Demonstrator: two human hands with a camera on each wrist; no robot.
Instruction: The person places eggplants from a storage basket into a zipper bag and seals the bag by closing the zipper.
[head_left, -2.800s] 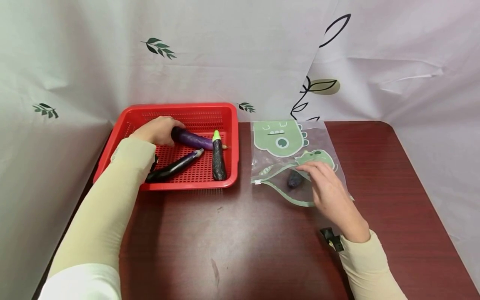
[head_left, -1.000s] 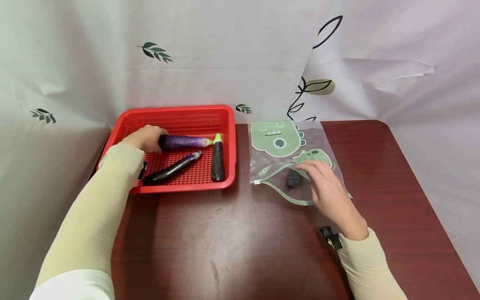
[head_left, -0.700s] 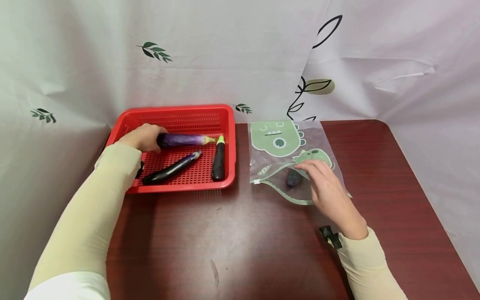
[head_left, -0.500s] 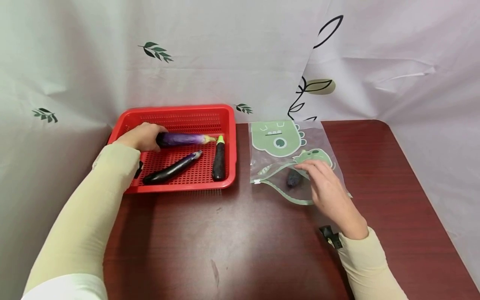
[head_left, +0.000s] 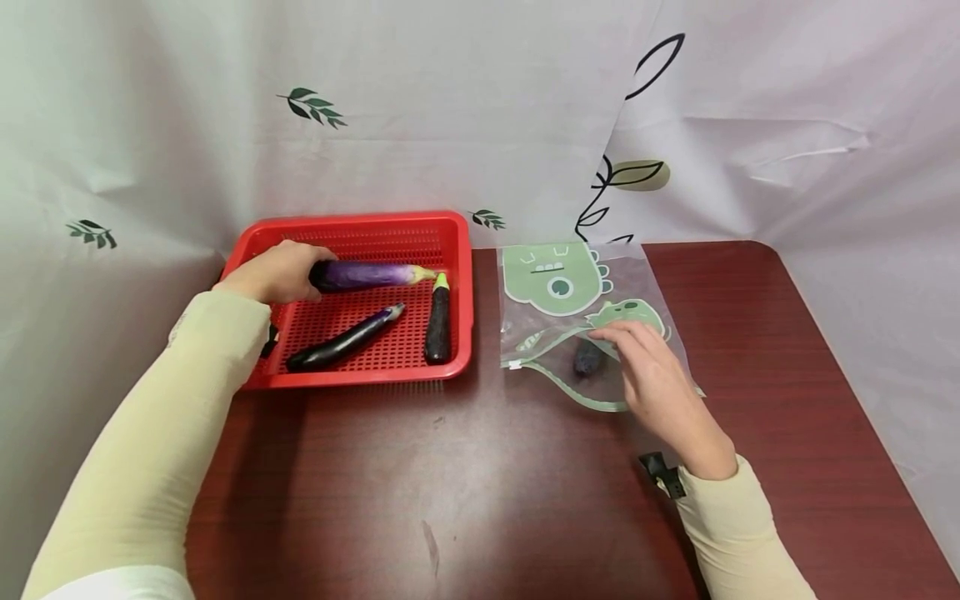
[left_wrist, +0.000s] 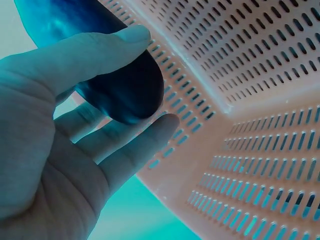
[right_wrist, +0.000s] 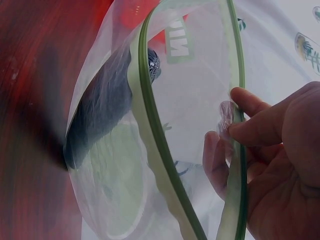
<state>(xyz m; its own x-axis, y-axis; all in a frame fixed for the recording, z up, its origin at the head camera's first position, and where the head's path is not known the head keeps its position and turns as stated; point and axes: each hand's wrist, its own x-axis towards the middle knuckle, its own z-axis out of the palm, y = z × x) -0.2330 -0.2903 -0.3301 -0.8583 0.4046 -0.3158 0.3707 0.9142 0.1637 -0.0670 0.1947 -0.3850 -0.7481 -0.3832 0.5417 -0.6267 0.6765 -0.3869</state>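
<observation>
My left hand (head_left: pixel 281 273) grips a purple eggplant (head_left: pixel 367 276) by its dark, rounded end inside the red basket (head_left: pixel 467 333). In the left wrist view the thumb lies across the eggplant (left_wrist: pixel 127 92) and the fingers are beneath it. Its pale stem points right, by the tip of a dark zucchini-like vegetable (head_left: pixel 437 325). A second, darker eggplant (head_left: pixel 345 340) lies in front. My right hand (head_left: pixel 663 396) pinches the upper rim of a clear zip bag (head_left: pixel 558 287), holding its mouth apart. Inside the bag (right_wrist: pixel 142 100) lies a dark, long vegetable (right_wrist: pixel 102 107).
The basket stands at the back left of a dark red wooden table (head_left: pixel 450 475). A white slider (head_left: pixel 515 365) sits at the bag's left corner. Behind and beside the table hangs a pale curtain (head_left: pixel 420 100) with leaf prints.
My left hand has drawn leftward with the purple eggplant, which now lies more level. The zucchini-like vegetable's green tip has shifted slightly right. My right hand keeps its place on the bag.
</observation>
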